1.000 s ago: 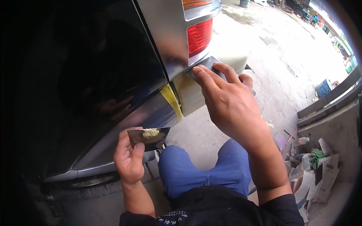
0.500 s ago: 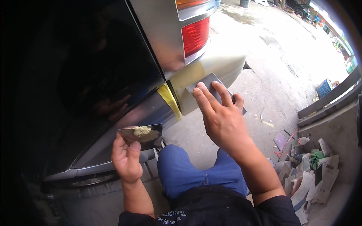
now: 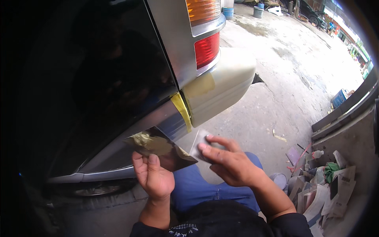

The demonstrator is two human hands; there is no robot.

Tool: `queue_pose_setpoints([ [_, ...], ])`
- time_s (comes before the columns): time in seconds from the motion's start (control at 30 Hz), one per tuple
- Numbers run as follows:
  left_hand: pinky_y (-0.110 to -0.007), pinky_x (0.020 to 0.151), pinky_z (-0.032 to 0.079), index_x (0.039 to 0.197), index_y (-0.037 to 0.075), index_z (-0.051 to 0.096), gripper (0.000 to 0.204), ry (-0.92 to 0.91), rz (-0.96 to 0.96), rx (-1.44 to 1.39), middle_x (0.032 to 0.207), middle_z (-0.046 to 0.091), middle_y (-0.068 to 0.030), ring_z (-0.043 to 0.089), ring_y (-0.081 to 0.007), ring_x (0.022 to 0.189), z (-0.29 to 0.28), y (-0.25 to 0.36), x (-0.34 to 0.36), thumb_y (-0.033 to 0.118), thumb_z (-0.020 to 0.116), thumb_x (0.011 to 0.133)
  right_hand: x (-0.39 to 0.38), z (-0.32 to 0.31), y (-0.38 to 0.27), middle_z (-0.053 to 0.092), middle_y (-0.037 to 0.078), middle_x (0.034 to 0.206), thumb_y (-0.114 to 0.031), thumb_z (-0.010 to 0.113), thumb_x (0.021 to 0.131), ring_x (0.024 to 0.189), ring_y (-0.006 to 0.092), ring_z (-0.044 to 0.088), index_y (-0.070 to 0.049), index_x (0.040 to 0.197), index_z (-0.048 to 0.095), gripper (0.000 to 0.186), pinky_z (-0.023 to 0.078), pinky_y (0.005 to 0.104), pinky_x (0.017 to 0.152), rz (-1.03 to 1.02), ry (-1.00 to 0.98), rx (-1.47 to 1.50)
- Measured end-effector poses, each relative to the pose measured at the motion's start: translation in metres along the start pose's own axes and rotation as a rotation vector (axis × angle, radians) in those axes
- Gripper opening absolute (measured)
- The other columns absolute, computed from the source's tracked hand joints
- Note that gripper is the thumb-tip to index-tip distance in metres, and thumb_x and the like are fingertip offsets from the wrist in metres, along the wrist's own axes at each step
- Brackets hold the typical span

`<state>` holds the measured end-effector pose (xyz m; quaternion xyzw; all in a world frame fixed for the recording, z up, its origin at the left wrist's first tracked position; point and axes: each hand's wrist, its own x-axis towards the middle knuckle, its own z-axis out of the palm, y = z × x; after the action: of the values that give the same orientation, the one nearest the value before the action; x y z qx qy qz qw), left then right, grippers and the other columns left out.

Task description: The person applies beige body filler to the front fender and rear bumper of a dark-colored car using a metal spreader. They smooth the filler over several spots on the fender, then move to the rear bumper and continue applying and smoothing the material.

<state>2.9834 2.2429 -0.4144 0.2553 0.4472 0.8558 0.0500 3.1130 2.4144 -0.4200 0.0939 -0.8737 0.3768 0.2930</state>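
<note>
Gripped in the left hand (image 3: pixel 153 178) is a dark mixing board (image 3: pixel 166 152), fingers curled beneath it and the thumb pressed on its near edge; it is held tilted, just below the dark body panel (image 3: pixel 98 87) of a vehicle. A smear of yellowish filler (image 3: pixel 143 139) sits on the board's far end, toward the panel.

To the right, the right hand (image 3: pixel 231 166) pinches a thin grey spreader (image 3: pixel 200 143) between thumb and extended fingers, the blade's lower edge close to, perhaps touching, the board's right corner; contact cannot be told for certain. Both hands hover over the person's blue-trousered knee (image 3: pixel 205 189).

Above them a strip of yellow masking tape (image 3: pixel 181 108) runs down the seam where the panel meets the cream bumper corner (image 3: pixel 225 81), and a patch of pale filler-coloured material lies on the bumper beside the tape. The red tail lamp (image 3: pixel 206 49) sits over it.

My reading is that this is the reloading step: the spreader is brought to the board to pick up filler, not laid on the bodywork. The next move likely calls for scooping a small, even bead along the blade's edge, then carrying it up to the bumper at a shallow angle, keeping clear of the tape line.

At far right, scraps of paper and cardboard (image 3: pixel 327 189) litter the concrete ground (image 3: pixel 284 71).
</note>
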Motion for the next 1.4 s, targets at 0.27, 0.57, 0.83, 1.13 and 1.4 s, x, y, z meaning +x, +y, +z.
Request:
queue_pose_setpoints([
  [0.27,-0.034,0.1,0.039,0.121,-0.001,0.047,0.03,-0.057,0.213,0.114,0.12,0.057,-0.0134,0.054,-0.0194,0.109,-0.067,0.006,0.027,0.001,0.048,0.091,0.062,-0.022,0.02,0.052,0.002,0.137,-0.004,0.049,0.086,0.127,0.0297,0.043,-0.012,0.137,0.043,0.052,0.033,0.0563,0.09,0.281,0.164,-0.78],
  [0.57,-0.036,0.097,0.043,0.124,0.001,0.048,0.035,-0.201,0.201,0.113,0.117,0.059,-0.0119,0.056,-0.0201,0.108,-0.106,0.001,0.044,0.0,0.053,0.089,0.094,-0.017,0.01,0.049,0.006,0.138,-0.008,0.046,0.088,0.128,0.0288,0.042,-0.007,0.136,0.042,0.049,0.036,0.0638,0.088,0.303,0.094,-0.839],
  [0.83,-0.037,0.097,0.044,0.126,0.003,0.05,0.041,-0.249,0.182,0.076,0.117,0.059,-0.0099,0.058,-0.0217,0.107,-0.118,-0.003,0.048,-0.001,0.055,0.086,0.105,0.001,-0.007,0.052,0.008,0.134,-0.002,0.049,0.081,0.122,0.0298,0.047,-0.007,0.132,0.046,0.052,0.035,0.057,0.084,0.251,0.068,-0.889],
  [1.13,-0.04,0.097,0.046,0.127,0.004,0.05,0.04,-0.218,0.178,0.066,0.118,0.059,-0.0101,0.059,-0.0232,0.107,-0.12,-0.006,0.046,-0.001,0.054,0.087,0.092,0.013,-0.002,0.053,0.007,0.133,-0.014,0.049,0.085,0.121,0.0253,0.047,-0.007,0.127,0.052,0.043,0.037,0.0578,0.081,0.22,0.06,-0.92],
  [1.4,-0.032,0.087,0.047,0.125,0.004,0.05,0.038,-0.222,0.168,0.131,0.114,0.06,-0.0118,0.059,-0.0218,0.101,-0.113,-0.001,0.049,0.003,0.056,0.087,0.082,-0.006,-0.003,0.05,0.006,0.136,-0.011,0.047,0.087,0.123,0.027,0.045,-0.007,0.133,0.046,0.047,0.036,0.059,0.086,0.283,0.099,-0.871],
])
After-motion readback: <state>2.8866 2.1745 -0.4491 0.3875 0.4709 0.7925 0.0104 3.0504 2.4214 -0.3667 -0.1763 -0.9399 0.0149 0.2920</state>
